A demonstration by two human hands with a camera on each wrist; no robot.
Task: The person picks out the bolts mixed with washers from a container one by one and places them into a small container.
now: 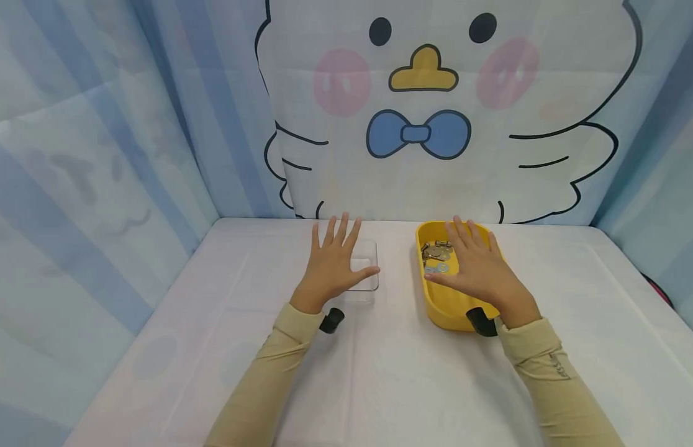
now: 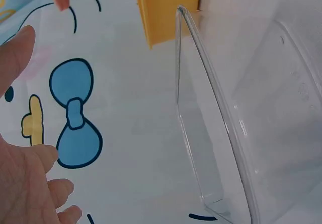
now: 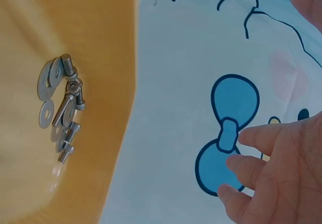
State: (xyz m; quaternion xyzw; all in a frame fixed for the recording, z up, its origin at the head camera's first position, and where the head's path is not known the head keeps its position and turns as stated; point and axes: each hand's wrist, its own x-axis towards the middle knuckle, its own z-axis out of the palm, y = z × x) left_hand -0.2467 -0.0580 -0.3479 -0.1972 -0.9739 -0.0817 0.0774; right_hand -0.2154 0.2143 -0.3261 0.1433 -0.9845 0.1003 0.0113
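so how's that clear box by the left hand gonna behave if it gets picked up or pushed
The clear box is probably stiff, since its rim runs straight without sagging. It's likely light for its size, as the see-through walls look thin. Its smooth, glossy surface may feel slippery.

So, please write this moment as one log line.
left hand spread near clear plastic box; right hand spread over yellow rounded tray; silver metal bolts and washers inside tray
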